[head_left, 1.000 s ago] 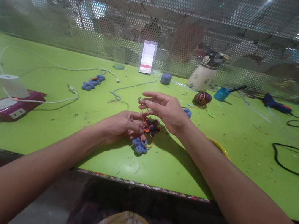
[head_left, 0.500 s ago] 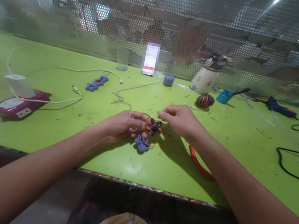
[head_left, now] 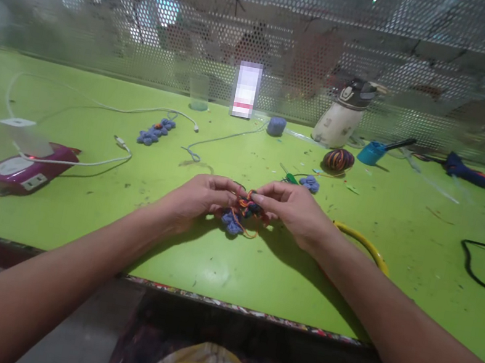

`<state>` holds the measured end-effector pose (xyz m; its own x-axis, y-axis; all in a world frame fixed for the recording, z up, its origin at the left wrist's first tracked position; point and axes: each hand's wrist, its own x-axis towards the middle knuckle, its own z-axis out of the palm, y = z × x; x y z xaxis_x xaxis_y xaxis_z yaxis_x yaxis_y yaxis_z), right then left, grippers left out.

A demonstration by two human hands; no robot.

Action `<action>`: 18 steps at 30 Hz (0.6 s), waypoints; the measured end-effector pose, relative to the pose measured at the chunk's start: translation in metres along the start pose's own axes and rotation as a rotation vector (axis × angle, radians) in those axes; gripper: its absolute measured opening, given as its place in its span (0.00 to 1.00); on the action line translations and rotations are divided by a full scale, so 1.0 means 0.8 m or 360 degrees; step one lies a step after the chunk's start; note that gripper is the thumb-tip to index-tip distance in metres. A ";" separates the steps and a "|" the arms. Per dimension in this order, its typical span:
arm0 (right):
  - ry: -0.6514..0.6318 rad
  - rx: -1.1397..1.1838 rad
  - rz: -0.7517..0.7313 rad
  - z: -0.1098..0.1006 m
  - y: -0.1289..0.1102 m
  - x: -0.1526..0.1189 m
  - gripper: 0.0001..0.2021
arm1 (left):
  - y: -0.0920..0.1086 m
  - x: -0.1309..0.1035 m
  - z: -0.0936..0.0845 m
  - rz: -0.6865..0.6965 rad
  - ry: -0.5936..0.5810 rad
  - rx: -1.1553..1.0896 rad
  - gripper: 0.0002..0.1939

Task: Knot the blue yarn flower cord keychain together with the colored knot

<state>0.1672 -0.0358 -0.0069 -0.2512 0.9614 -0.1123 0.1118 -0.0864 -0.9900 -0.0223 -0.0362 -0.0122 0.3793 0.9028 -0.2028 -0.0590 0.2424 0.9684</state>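
Between my hands is a dark, orange-streaked crocheted flower [head_left: 249, 209], held just above the green table. My left hand [head_left: 202, 199] pinches its left side, the fingers curled. On its upper right edge, the thumb and forefinger of my right hand [head_left: 290, 210] close together. A blue crocheted flower [head_left: 231, 223] hangs below the dark one, with a loop of orange yarn beside it. Beyond my right hand lie another blue crocheted flower [head_left: 310, 183] and a green-handled tool [head_left: 290, 178] with a thin metal shaft. The inner fingers are partly hidden.
A multicoloured yarn ball [head_left: 339, 160], a blue yarn ball [head_left: 276, 126] and a bottle [head_left: 338, 120] stand farther back. To the left are a blue crocheted strip [head_left: 156, 131] and a purple power strip [head_left: 33, 166]. A yellow ring-shaped piece [head_left: 365, 244] lies by my right forearm.
My right hand has come down and left onto the dark flower, where it was apart before. The green-handled tool, a blue flower and the yellow piece have come into sight around my right arm.
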 end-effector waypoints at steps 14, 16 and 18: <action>0.0025 0.0144 -0.0029 -0.009 0.005 0.003 0.06 | 0.000 -0.006 0.007 0.0373 -0.0088 0.0989 0.21; 0.0016 0.0153 -0.0023 -0.011 0.005 0.004 0.05 | -0.006 -0.004 0.004 0.0437 -0.0088 0.1068 0.18; -0.0001 0.0156 -0.0008 -0.012 0.006 0.005 0.05 | -0.009 -0.001 0.001 0.0422 -0.0099 0.1050 0.13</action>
<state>0.1760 -0.0300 -0.0112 -0.2521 0.9617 -0.1074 0.0159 -0.1068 -0.9942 -0.0214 -0.0395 -0.0191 0.4826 0.8748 0.0414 0.4068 -0.2658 0.8740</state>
